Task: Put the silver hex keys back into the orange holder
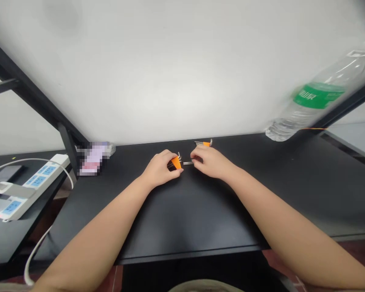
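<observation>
My left hand [161, 168] is closed around an orange hex key holder [177, 162], thumb at its lower edge and fingers over the top. Short bent metal ends [179, 155] poke up beside the holder. Between my hands, thin metal hex key shafts [187, 163] lie low over the black tabletop. My right hand [209, 161] pinches the right end of these shafts; its fingertips partly hide how many it grips. Just behind the right hand rests a second orange holder with hex keys [206, 143], partly covered by that hand.
A large clear bottle with a green label [318, 95] stands at the right by the wall. At the left are a blurred-out pinkish item [93, 159], a black metal frame post [67, 146], a white power strip [38, 182] and a white cable [33, 253].
</observation>
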A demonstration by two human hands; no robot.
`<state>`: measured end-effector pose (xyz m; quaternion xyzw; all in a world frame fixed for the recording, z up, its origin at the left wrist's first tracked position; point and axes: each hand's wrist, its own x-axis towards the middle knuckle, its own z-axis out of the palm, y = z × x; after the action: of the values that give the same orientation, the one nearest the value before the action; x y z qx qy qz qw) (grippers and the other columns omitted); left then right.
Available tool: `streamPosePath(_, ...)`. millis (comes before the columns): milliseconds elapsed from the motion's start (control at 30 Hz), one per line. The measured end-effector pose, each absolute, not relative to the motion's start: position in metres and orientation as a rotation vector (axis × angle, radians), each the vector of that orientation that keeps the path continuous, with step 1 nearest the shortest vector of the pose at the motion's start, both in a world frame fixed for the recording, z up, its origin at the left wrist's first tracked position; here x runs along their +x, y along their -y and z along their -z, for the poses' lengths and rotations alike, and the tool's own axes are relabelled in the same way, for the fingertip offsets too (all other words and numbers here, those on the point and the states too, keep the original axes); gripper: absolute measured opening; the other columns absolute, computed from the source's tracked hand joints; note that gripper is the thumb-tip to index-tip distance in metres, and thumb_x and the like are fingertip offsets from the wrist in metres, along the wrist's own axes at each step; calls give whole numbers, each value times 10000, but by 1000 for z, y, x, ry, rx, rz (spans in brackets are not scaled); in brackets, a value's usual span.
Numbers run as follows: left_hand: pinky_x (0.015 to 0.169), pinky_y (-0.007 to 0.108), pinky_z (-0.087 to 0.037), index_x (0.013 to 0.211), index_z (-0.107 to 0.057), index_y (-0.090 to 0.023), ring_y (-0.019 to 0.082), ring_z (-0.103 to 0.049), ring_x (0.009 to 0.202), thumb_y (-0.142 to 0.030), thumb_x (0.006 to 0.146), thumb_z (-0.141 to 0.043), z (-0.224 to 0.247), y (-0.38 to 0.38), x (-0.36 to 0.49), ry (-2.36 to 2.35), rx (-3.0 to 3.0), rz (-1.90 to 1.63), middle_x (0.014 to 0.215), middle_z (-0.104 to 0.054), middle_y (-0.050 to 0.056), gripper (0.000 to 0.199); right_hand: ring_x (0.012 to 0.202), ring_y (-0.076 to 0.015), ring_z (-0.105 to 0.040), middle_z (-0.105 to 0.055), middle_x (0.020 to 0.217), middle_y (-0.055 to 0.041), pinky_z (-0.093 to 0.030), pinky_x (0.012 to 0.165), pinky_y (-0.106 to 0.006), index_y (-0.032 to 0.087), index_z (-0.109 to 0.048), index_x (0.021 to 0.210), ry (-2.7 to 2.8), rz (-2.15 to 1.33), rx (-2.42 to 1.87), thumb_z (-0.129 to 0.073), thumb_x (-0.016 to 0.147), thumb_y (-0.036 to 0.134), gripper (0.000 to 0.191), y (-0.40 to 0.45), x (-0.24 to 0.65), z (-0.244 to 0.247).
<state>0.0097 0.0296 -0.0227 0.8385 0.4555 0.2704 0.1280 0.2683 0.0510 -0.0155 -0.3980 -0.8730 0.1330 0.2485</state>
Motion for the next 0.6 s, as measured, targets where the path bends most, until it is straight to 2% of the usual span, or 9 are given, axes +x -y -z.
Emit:
streamPosePath(133,777,356,-549,1118,-697,-234,197,-637,843,-428,810,-791,24,-29,10,-1325,2418,-796,1027,-677,44,376,850,-203,-621,-672,930,-60,-478,790,-339,204,-702,888,2445,-395,-1232,-628,901,203,75,-67,281,24)
streamPosePath(267,800,362,-551,1119,-696,-232,198,-640,857,-433,806,-795,24,-29,11,-1327,2421,-798,1030,-679,39,385,838,-192,-640,-698,936,-51,-473,781,-319,211,-704,845,2481,-449,-1375,-618,878,167,103,-72,282,27)
streamPosePath(367,803,360,-552,1117,-694,-228,197,-642,861,-436,808,-791,24,-29,11,-1332,2424,-790,1026,-675,38,385,745,-188,-637,-700,868,-46,-444,666,-303,210,-680,813,2486,-495,-1633,-667,811,165,46,-70,282,24)
streamPosePath(467,817,362,-554,1121,-691,-224,199,-643,872,-442,814,-788,25,-30,10,-1335,2425,-786,1035,-675,40,389,658,-188,-616,-684,788,-47,-395,571,-302,208,-663,777,2467,-521,-1816,-729,747,184,77,-68,285,20)
streamPosePath(600,821,366,-555,1125,-691,-224,202,-645,879,-426,812,-789,25,-30,9,-1348,2410,-821,1043,-680,43,385,670,-167,-619,-687,782,-16,-446,611,-287,220,-653,819,2376,-698,-1446,-685,792,174,63,-63,286,14)
